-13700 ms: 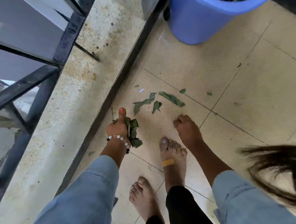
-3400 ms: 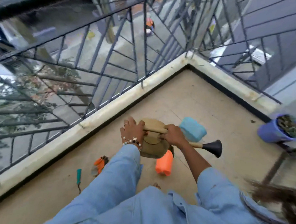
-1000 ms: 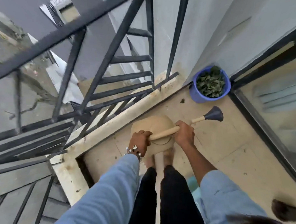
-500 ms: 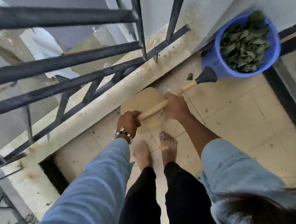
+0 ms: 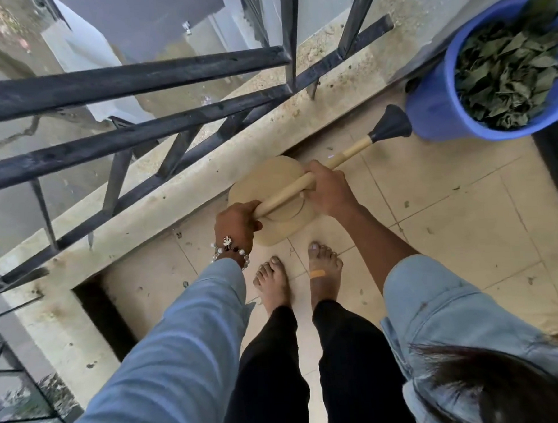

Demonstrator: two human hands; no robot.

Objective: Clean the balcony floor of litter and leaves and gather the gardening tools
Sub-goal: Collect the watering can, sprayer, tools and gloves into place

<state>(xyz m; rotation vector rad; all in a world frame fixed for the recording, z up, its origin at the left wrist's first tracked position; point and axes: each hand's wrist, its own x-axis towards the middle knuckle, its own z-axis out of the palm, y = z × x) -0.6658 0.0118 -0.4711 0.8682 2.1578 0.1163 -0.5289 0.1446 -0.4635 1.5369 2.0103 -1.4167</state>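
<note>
A tan watering can (image 5: 269,182) hangs above the tiled floor, just in front of my bare feet. My left hand (image 5: 238,224) grips the near end of its long handle. My right hand (image 5: 326,191) grips the tube where it leaves the can's body. The spout ends in a black rose head (image 5: 391,126) that points at a blue bucket (image 5: 434,112) filled with green leaves (image 5: 506,70). The can's underside is hidden.
A concrete curb (image 5: 161,214) with a black metal railing (image 5: 128,80) runs along the left. The bucket stands in the corner by a grey wall. A dark door frame (image 5: 556,161) edges the right. Small leaf crumbs dot the beige tiles (image 5: 458,208).
Over the last second I have moved closer to the blue bucket with the can held in both hands. The spout's head now sits just left of the bucket.
</note>
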